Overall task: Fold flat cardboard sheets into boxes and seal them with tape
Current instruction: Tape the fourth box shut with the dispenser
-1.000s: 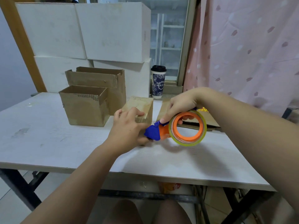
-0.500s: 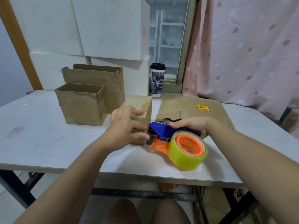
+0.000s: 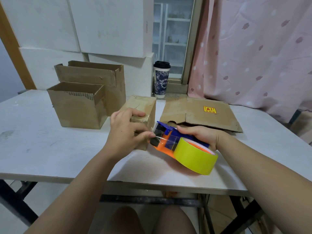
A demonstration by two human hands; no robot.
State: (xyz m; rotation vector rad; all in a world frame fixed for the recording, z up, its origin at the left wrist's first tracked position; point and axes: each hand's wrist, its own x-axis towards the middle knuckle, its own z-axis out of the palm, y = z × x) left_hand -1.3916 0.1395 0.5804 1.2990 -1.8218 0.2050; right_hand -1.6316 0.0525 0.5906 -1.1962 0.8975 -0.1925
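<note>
A small closed cardboard box [image 3: 143, 105] stands in the middle of the white table [image 3: 42, 146]. My left hand [image 3: 125, 132] rests on its near top edge, thumb and forefinger pinching the clear tape end at the dispenser's mouth. My right hand [image 3: 199, 135] grips the blue handle of the orange tape dispenser [image 3: 167, 141], which lies tilted just right of the box with its yellow-green tape roll [image 3: 195, 157] toward me. A flat cardboard sheet [image 3: 199, 114] with a yellow and red sticker lies behind the dispenser.
Two open cardboard boxes, a low one [image 3: 77, 107] and a taller one [image 3: 94, 78], stand at the left rear. A lidded paper cup [image 3: 161, 79] sits on the window sill. White foam blocks [image 3: 108, 26] are stacked behind; a pink curtain [image 3: 253, 48] hangs right.
The dispenser turned from upright with the roll facing me to lying tilted beside the box. My left hand's fingers moved onto the tape end. The small box stayed put.
</note>
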